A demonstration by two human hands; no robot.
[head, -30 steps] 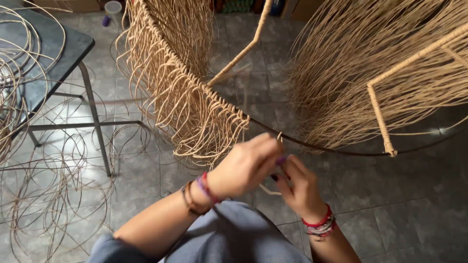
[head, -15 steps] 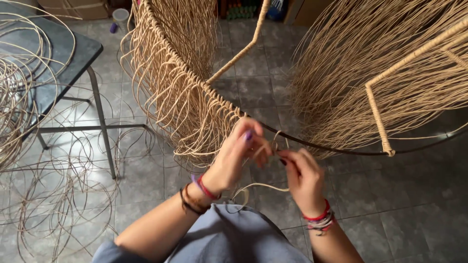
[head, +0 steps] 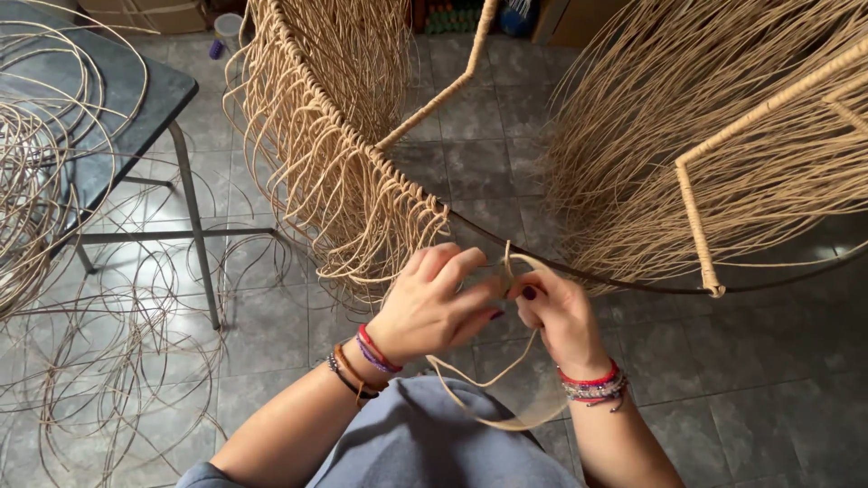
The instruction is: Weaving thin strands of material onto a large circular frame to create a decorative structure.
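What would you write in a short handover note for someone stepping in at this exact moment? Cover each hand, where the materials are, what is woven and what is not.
Left hand: pinching a tan rattan strand at the dark metal hoop.
Right hand: gripping the same strand just beside it; the strand loops over the hoop and hangs slack towards the lap.
Materials: spare cane coils lie on the dark table at the left, with more loose on the tiled floor.
Done: the wrapped hoop section to the left of the hands, with loops hanging.
Left: the bare hoop to the right of the hands.
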